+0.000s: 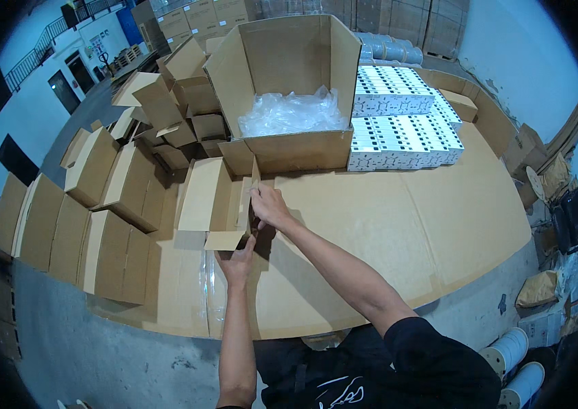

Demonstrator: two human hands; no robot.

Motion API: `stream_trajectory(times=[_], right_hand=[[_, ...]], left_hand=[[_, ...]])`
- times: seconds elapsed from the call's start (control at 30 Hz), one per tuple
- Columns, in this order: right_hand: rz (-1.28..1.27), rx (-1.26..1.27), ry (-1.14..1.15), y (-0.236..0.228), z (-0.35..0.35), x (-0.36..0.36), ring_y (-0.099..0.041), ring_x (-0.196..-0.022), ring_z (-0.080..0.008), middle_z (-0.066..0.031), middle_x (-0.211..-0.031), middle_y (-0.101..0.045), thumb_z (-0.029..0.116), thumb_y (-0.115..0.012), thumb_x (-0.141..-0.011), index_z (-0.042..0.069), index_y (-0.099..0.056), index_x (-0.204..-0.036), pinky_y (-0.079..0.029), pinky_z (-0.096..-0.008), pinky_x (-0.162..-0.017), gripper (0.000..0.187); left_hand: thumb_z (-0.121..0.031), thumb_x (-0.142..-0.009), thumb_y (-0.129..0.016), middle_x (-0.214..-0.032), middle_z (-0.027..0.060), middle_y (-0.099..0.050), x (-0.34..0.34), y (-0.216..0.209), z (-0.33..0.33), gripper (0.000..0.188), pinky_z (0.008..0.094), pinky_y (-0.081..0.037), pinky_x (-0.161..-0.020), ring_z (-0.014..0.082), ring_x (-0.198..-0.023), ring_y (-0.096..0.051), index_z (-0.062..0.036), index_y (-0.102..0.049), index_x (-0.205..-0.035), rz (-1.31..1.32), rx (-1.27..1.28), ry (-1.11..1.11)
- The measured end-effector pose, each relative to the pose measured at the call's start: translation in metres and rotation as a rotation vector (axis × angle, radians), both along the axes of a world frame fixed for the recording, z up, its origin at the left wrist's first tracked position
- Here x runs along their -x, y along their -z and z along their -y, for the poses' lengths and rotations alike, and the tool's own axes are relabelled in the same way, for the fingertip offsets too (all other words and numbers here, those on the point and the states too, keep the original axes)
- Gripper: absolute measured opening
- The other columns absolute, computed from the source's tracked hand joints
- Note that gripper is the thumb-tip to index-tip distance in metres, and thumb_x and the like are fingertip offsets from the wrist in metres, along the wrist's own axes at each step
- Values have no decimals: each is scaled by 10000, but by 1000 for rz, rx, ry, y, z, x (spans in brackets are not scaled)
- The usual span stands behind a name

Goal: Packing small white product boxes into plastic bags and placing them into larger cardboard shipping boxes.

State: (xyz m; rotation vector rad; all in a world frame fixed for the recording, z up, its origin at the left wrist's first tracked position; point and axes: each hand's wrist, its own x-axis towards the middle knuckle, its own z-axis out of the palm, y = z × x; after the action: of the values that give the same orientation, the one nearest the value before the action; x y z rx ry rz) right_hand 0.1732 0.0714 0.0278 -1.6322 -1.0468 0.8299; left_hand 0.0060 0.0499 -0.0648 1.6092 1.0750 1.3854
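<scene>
Box (220,198) sits on flat cardboard (377,225), open side up, its long way running away from the person. The right hand (270,206) pinches its right wall. The left hand (236,264) touches the near end; its fingers are partly hidden, so I can't tell its grip.

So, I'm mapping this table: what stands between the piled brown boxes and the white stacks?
The head view shows a large open carton holding clear plastic.

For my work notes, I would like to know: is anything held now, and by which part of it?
Yes, an open cardboard box. The right hand grips its right side panel; the left hand holds it at the near right corner.
</scene>
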Motion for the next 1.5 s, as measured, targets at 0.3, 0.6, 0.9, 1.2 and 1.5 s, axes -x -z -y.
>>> stream_trajectory(times=[0.3, 0.6, 0.9, 1.2, 1.5], right_hand=[[-43, 129, -58, -26, 16, 4, -689, -547, -278, -167, -738, -651, 363, -438, -1013, -60, -548, -971, -549, -391, -421, 439], [241, 37, -18, 3, 84, -54, -671, -806, -404, -220, -837, -676, 413, -485, -1009, -20, -575, -992, -521, -496, -763, 442], [528, -326, 81, -19, 156, -182, -626, -824, -317, -173, -893, -626, 173, -601, -958, -12, -585, -967, -506, -421, -769, 185], [797, -337, 394, -47, 204, -381, -615, -935, -367, -190, -965, -613, 99, -627, -866, 14, -590, -981, -496, -443, -844, 148], [893, 4, 839, -40, 248, -594, -551, -1199, -337, -164, -1194, -629, 13, -542, -862, 97, -663, -1166, -441, -422, -1037, 338]], left_hand=[[-151, -692, -911, -1299, 186, -523, 9, -18, 11, 787, 448, -428, -1045, 328, -1191, -528, 25, -470, -1320, -199, -45, -79], [-265, -825, -757, -1382, 193, -486, 11, -58, 111, 643, 514, -324, -1114, 406, -1337, -404, -25, -494, -1360, -838, -326, 404], [-252, -920, -647, -1464, 158, -456, -91, -58, 65, 476, 546, -247, -1172, 394, -1409, -346, -94, -533, -1353, -858, -375, 491], [-161, -907, -628, -1417, 176, -501, -149, -53, 25, 408, 525, -283, -1159, 400, -1384, -378, -44, -570, -1293, -781, -405, 544], [-115, -920, -564, -1382, 228, -526, -170, -63, 33, 401, 541, -354, -1113, 456, -1322, -435, 2, -568, -1303, -836, -555, 529]])
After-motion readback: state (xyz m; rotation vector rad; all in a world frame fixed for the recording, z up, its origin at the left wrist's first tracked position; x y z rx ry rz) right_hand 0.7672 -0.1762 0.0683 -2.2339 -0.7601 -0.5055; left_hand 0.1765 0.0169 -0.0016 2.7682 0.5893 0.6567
